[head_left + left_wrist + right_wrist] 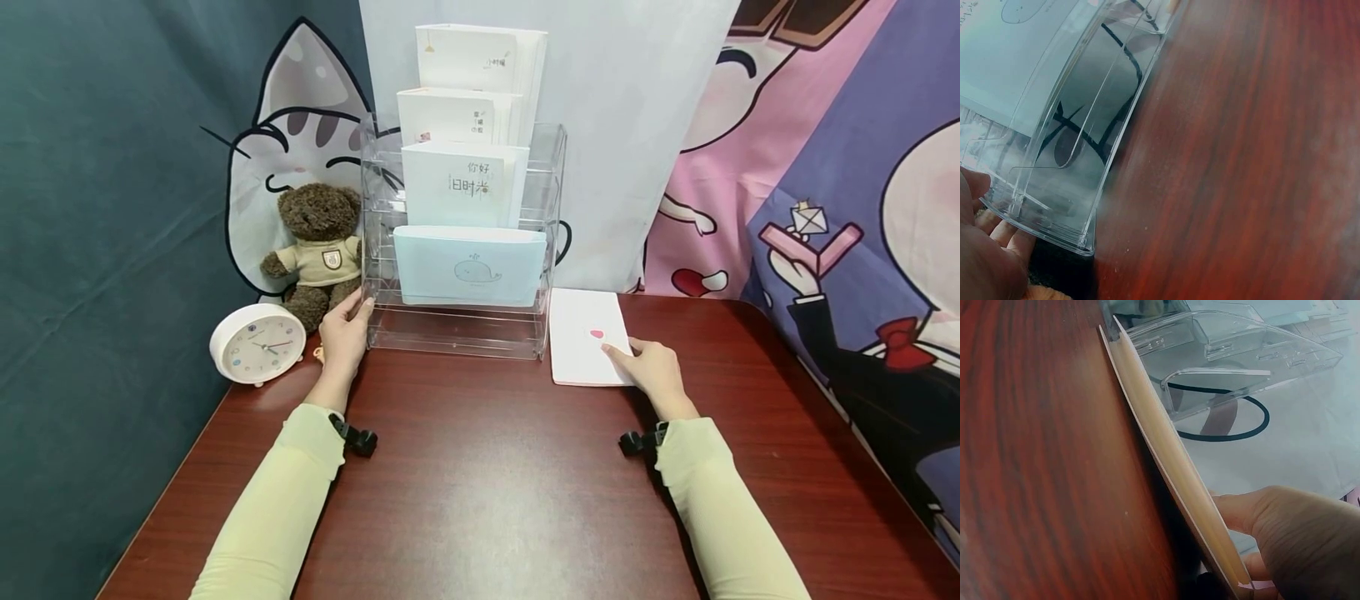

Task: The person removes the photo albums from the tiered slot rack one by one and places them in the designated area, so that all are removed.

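Note:
A clear acrylic display rack [455, 336] stands at the back of the table, with white and pale-blue notebooks in its tiers. The front one, a pale-blue notebook [442, 285], bears a whale drawing. At the rack's lower left side, my left hand [345, 335] grips the edge between thumb and fingers; the left wrist view shows the fingers around the clear side panel [1069, 209]. Right of the rack is a white notebook [579, 354] with a small red heart. My right hand [654, 373] pinches its right edge, thumb on the cover. Cream pages [1172, 459] show from the side.
A round white alarm clock [264, 346] stands left of my left hand. Behind it a brown teddy bear [321, 250] sits against the rack's left side. Printed cloths [630, 150] hang behind the reddish-brown table [495, 475].

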The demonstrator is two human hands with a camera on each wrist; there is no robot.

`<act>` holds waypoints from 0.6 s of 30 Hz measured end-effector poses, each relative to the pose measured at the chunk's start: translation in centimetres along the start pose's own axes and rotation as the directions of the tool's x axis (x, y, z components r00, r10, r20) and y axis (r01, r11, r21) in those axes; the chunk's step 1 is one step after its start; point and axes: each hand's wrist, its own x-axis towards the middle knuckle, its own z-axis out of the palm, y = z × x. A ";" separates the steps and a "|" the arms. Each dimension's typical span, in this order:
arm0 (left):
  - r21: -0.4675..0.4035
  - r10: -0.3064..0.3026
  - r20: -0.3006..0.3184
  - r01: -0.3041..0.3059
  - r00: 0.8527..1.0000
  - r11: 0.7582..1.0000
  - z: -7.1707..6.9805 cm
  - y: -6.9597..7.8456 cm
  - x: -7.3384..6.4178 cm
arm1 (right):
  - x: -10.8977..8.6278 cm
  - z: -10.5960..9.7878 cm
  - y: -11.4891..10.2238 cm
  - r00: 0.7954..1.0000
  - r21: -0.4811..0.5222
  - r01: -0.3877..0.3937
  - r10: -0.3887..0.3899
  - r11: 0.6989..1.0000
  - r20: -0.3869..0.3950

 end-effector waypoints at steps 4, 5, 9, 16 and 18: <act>-0.002 0.005 -0.005 -0.005 1.000 1.000 0.0 0.0 0.1 | 0.0 -0.1 -0.1 1.000 -0.031 0.003 -0.003 1.000 -0.009; -0.003 0.005 -0.005 -0.005 1.000 1.000 0.0 0.0 0.1 | 0.0 -0.2 -0.1 1.000 -0.038 0.004 -0.005 0.999 -0.011; 0.003 0.007 -0.005 -0.007 1.000 1.000 0.0 0.0 0.1 | 0.0 -0.3 -0.3 1.000 -0.051 0.004 -0.005 0.999 -0.007; 0.009 0.015 -0.009 -0.015 1.000 1.000 0.0 0.0 0.0 | -0.1 -0.3 -0.4 1.000 -0.058 0.002 -0.002 0.998 0.001; 0.010 0.015 -0.009 -0.015 1.000 1.000 -0.1 0.0 0.0 | -0.2 -0.3 -0.4 1.000 -0.058 0.015 -0.016 0.998 -0.004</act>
